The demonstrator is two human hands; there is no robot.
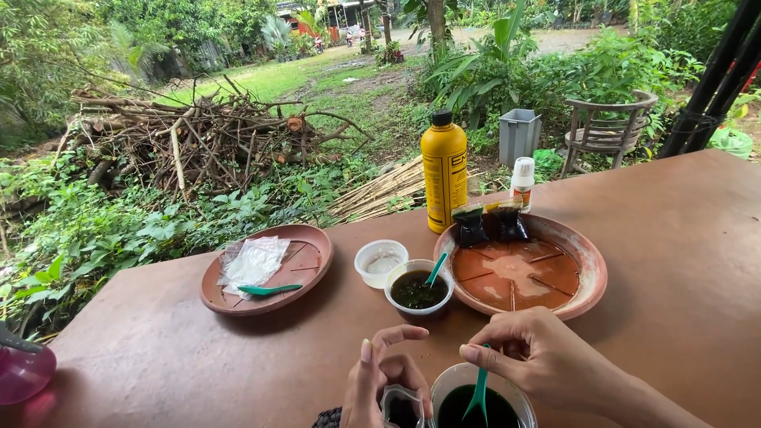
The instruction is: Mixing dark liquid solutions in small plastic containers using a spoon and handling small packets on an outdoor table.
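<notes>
Terracotta-brown worktop, smooth and matte, outdoors, with garden greenery beyond its far edge. At the near edge, right hand pinching the handle of a small green plastic spoon between thumb and forefinger, bowl end dipped into a clear plastic cup of dark liquid. Just left of it, left hand with fingers curled narrowly around a small clear plastic container with dark contents, thumb raised; container touching or just beside the cup, hard to tell which. Directly beyond the hands, toward the middle of the worktop, a second small clear cup of dark green liquid with a green spoon leaning in it, and beside that, to the left, a shallow empty translucent cup. Further left, a round terracotta saucer carrying a crumpled clear plastic bag and another green spoon. To the right, a larger round terracotta saucer, wet inside, with two small dark sachets propped at its far rim. Behind it, at the far edge, a tall yellow plastic bottle with a black cap and a small white bottle. At the near left corner, part of a pink translucent vessel. Nothing between the hands and the cups ahead.
</notes>
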